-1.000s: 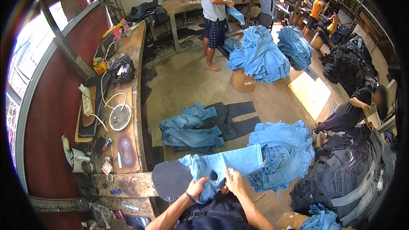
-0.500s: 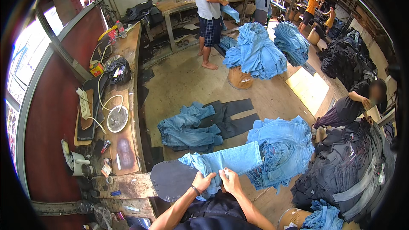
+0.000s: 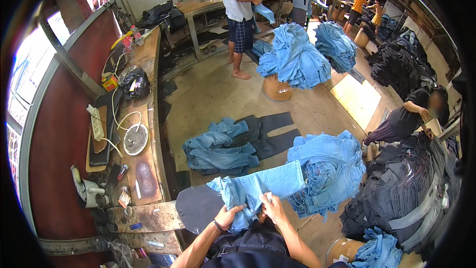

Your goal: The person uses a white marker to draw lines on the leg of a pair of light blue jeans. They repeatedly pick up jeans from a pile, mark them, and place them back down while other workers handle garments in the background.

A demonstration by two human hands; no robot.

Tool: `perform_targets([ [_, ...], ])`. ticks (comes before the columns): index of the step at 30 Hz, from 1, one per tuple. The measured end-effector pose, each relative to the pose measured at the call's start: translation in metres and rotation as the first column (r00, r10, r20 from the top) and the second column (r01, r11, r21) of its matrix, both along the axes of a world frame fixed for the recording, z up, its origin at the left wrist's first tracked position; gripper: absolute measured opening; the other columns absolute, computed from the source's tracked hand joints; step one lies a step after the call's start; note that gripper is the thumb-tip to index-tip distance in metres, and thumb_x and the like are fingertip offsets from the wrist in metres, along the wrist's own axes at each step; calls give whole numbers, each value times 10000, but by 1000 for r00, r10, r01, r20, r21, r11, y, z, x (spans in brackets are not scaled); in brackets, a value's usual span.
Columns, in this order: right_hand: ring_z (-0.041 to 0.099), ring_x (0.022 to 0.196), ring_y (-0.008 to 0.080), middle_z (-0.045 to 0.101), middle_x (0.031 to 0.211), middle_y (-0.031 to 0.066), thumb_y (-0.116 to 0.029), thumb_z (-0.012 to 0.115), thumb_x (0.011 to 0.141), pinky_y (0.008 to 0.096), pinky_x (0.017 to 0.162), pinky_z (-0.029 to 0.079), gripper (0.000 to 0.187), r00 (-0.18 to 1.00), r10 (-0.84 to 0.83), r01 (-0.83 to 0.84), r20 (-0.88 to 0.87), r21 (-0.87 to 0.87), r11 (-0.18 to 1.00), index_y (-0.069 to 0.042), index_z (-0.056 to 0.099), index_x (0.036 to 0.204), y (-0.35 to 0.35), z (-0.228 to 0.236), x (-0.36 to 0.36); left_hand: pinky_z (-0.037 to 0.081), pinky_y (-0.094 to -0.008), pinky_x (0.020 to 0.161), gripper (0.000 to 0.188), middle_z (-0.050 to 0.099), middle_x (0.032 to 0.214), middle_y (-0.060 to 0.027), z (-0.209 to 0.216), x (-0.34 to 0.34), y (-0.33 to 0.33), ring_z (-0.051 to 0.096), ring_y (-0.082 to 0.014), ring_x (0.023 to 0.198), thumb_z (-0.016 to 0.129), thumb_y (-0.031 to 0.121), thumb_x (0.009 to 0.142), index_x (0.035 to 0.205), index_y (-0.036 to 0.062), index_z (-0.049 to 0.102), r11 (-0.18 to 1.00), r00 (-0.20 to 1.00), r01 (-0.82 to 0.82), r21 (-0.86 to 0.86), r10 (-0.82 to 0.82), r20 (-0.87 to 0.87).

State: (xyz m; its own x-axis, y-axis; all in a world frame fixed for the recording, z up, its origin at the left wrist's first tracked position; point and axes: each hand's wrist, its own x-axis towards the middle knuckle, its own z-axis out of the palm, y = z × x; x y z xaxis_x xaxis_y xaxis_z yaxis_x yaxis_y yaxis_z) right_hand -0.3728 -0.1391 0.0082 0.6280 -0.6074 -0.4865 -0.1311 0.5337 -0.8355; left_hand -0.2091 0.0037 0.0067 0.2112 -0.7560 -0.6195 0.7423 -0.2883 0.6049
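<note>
A pair of light blue jeans [image 3: 267,181] lies over a dark, round-ended board [image 3: 198,209] in front of me, one leg stretched out flat to the right. My left hand [image 3: 228,217] is closed on bunched denim near the board's end, thumb on top. To its right, my right hand [image 3: 272,207] pinches the jeans close to my body. A small pale spot shows at its fingertips; I cannot make out what it is. Beyond the stretched leg sits a heap of light blue jeans [image 3: 329,159], partly touched by the cloth.
Left is a worn wooden bench [image 3: 153,119] with a round white dish [image 3: 136,139] and a power strip [image 3: 96,123]. Darker jeans [image 3: 218,146] lie on the floor ahead. Black garments [image 3: 396,193] pile up at right. A drum [image 3: 276,89] carries more jeans. Several people work farther off.
Both hands have shifted on the jeans: the left slightly down and left, the right a little to the right. The cloth between them has opened out somewhat. The whole view has shifted slightly.
</note>
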Motion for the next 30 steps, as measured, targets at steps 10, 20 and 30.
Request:
perform_targets([
  [10,453,508,62,510,638,-58,-254,698,1058,288,468,361,240,988,-32,-79,-153,-665,743,-32,683,966,8,23,12,578,-369,941,294,758,1185,-79,-13,6,10,703,-188,1054,708,77,1012,1293,-7,685,984,941,104,-142,-51,336],
  [20,495,579,53,564,706,-39,-240,737,1017,263,479,378,202,961,196,-202,-194,-9,979,-39,719,1011,12,30,19,582,-380,932,273,752,1171,-76,-13,4,2,704,-185,1018,681,74,1013,1273,-6,686,985,935,110,-134,-57,350],
  [30,372,549,45,467,747,-28,-441,595,1111,233,446,310,383,952,-150,176,-267,74,982,-123,425,1240,-4,20,-13,597,-486,991,438,753,1190,-180,3,27,15,744,-332,1058,654,168,923,1299,-56,639,996,957,67,55,-49,-287],
])
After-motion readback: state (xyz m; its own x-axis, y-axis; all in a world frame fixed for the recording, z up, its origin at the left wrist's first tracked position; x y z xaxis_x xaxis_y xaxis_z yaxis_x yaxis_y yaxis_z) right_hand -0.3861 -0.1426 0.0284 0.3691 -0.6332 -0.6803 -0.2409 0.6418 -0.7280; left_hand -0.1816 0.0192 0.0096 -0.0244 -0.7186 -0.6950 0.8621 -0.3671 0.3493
